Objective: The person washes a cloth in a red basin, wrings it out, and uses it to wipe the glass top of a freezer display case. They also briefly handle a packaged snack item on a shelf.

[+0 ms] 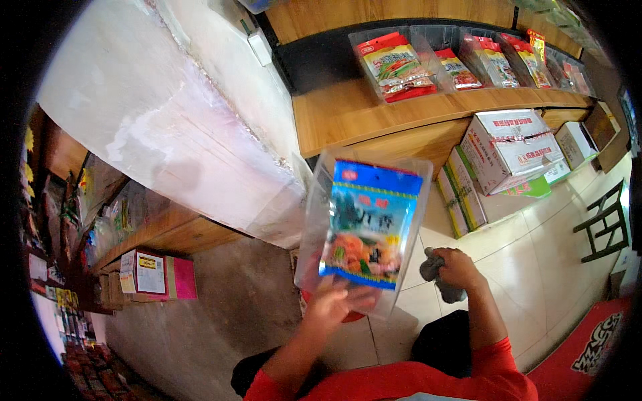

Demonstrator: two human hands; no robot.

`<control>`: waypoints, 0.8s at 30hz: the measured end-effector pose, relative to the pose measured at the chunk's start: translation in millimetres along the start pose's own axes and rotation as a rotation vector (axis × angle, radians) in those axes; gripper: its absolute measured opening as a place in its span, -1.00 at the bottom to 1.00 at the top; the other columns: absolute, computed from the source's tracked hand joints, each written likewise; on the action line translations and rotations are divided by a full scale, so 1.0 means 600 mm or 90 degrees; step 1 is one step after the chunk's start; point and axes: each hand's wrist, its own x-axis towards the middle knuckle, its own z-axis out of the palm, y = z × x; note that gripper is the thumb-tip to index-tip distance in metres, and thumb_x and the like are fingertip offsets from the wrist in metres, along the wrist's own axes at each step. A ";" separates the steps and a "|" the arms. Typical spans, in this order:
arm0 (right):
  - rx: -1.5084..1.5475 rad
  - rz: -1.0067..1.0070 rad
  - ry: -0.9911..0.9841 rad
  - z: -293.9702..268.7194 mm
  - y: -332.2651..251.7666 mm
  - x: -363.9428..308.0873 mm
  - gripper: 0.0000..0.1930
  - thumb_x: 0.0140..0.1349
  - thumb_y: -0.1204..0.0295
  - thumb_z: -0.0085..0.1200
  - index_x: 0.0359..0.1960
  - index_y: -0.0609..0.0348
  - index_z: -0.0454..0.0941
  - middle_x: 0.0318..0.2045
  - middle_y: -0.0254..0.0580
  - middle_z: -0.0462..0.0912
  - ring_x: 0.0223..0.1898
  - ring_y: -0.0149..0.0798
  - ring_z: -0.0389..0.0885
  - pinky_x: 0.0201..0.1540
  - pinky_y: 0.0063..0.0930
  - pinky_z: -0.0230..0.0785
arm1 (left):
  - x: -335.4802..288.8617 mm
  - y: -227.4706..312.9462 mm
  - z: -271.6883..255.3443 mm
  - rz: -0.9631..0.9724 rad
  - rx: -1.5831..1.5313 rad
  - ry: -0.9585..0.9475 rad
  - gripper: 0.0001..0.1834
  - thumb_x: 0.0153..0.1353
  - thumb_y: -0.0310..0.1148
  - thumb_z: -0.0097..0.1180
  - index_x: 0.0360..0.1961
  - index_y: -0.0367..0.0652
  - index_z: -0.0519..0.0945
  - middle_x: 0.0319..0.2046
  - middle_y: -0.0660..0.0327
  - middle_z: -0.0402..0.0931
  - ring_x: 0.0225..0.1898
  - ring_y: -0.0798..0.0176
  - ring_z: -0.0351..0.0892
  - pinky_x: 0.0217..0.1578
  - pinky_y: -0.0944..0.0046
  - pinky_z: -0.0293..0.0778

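Observation:
My left hand (pixel 328 309) grips the lower end of a clear plastic tray (pixel 309 257), its fingers partly seen through the plastic and slightly blurred. Inside the tray lies a blue food packet (pixel 374 200) with a picture of food on its lower half. To the right and lower, my right hand (pixel 458 269) is closed around a crumpled grey cloth (pixel 433 266), part of which hangs below the fingers. Between the two hands there is a gap above the tiled floor.
A wooden shelf (pixel 374 123) ahead holds several clear trays with red food packets (pixel 394 67). Under it stand stacked cartons (pixel 511 150). A dark stool (pixel 605 224) is at far right, a red mat (pixel 568 341) below it. A white pillar (pixel 174 134) and another carton (pixel 148 274) are left.

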 end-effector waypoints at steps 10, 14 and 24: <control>0.056 -0.024 -0.105 0.021 -0.031 -0.026 -0.47 -0.11 0.49 0.01 0.05 0.12 0.49 -0.12 0.09 0.60 -0.07 0.06 0.57 0.04 -0.21 0.40 | 0.167 0.069 0.085 0.151 0.033 -0.053 -0.46 0.06 -0.54 -0.04 0.15 -0.26 0.32 0.06 0.00 0.43 0.06 -0.23 0.45 0.04 -0.20 0.43; 0.042 -0.029 -0.131 0.044 -0.019 -0.033 -0.46 -0.09 0.47 0.03 0.06 0.08 0.48 -0.11 0.06 0.61 -0.05 0.06 0.56 0.04 -0.19 0.39 | 0.227 0.115 0.096 0.169 0.027 -0.057 -0.46 0.02 -0.53 -0.02 0.11 -0.31 0.33 0.02 -0.02 0.46 0.03 -0.17 0.49 0.02 -0.17 0.45; 0.111 -0.052 -0.156 0.023 -0.015 -0.044 -0.47 -0.09 0.49 0.02 0.05 0.10 0.48 -0.13 0.07 0.61 -0.05 0.02 0.57 0.04 -0.23 0.40 | 0.187 0.144 0.112 0.180 0.056 0.045 -0.38 -0.01 -0.58 -0.05 0.17 -0.36 0.22 0.08 -0.08 0.37 0.11 -0.16 0.39 0.09 -0.16 0.42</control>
